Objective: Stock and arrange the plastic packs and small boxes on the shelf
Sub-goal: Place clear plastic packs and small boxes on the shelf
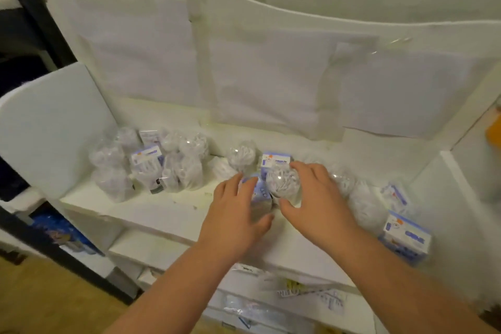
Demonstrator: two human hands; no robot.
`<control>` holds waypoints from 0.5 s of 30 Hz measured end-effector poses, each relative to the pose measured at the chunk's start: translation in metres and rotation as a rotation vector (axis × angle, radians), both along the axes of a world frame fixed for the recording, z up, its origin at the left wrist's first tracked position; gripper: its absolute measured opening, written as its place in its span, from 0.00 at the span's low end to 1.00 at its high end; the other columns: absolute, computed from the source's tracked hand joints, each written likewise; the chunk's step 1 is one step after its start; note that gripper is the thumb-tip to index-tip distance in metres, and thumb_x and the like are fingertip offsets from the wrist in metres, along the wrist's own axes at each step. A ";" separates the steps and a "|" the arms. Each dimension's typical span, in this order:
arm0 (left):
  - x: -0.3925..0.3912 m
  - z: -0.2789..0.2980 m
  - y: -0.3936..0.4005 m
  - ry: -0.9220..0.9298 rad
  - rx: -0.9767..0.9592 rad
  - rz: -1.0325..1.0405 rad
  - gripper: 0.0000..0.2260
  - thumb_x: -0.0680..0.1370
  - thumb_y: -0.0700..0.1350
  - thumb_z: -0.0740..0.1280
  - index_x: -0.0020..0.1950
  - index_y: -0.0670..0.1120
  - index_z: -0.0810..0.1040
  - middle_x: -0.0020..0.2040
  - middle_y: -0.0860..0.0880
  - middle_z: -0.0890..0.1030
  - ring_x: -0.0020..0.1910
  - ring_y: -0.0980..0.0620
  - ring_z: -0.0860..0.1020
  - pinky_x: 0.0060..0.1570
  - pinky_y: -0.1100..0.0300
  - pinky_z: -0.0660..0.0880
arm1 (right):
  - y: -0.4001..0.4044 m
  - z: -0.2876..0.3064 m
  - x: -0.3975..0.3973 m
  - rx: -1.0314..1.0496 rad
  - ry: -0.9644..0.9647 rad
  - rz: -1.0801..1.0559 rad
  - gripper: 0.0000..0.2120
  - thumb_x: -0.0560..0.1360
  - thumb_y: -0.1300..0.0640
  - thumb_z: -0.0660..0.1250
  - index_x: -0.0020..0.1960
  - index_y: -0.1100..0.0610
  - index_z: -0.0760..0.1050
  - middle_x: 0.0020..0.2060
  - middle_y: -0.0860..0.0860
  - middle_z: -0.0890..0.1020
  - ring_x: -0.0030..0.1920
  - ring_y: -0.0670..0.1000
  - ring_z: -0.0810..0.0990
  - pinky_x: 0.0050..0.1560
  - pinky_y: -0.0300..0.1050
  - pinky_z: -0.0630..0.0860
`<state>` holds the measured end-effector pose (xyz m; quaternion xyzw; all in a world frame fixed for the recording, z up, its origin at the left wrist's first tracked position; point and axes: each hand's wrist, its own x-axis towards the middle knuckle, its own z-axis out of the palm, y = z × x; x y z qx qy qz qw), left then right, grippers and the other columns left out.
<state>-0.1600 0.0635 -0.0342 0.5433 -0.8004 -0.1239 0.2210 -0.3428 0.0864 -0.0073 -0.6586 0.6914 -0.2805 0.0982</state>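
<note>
Left hand (pixel 238 209): fingers curled round a clear pack with a blue label (pixel 259 198)
Right hand (pixel 314 195): fingers spread and bent over a clear round pack (pixel 282 182)
Shelf (pixel 151 211): white; both packs at mid shelf; pack cluster (pixel 151 165) left; small box (pixel 406 236) at right edge

A white board (pixel 244 16) with a wavy top edge stands upright at the back, and sheets of white paper (pixel 271 84) are taped flat against its face under clear, glossy film. At the left edge a dark post (pixel 35 8) runs upward at a slant. Low on the left, a blue printed package (pixel 62 233) sits behind a dark bar (pixel 67 260) that runs diagonally. The brown floor (pixel 54 301) fills the bottom left corner. At the far right edge, something orange (pixel 494 130) shows, too blurred to identify.
</note>
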 end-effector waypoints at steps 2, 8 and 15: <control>-0.002 -0.008 -0.020 -0.085 -0.041 -0.084 0.36 0.69 0.66 0.64 0.75 0.53 0.64 0.73 0.47 0.65 0.71 0.45 0.60 0.67 0.56 0.61 | -0.009 -0.003 0.005 0.054 0.032 -0.043 0.33 0.71 0.46 0.70 0.73 0.47 0.63 0.65 0.49 0.68 0.64 0.54 0.71 0.61 0.48 0.72; 0.012 -0.019 -0.054 -0.169 -0.132 -0.214 0.38 0.67 0.65 0.62 0.75 0.51 0.66 0.61 0.52 0.73 0.60 0.46 0.68 0.62 0.57 0.66 | -0.026 -0.015 0.018 0.076 0.097 -0.123 0.35 0.72 0.43 0.69 0.74 0.48 0.61 0.62 0.52 0.71 0.61 0.55 0.74 0.58 0.48 0.71; 0.023 -0.025 -0.039 -0.088 0.039 -0.252 0.41 0.60 0.69 0.61 0.71 0.56 0.60 0.51 0.53 0.59 0.52 0.50 0.65 0.50 0.59 0.67 | -0.033 -0.017 0.027 0.085 0.108 -0.214 0.38 0.69 0.38 0.71 0.74 0.47 0.61 0.61 0.50 0.71 0.59 0.53 0.75 0.56 0.46 0.73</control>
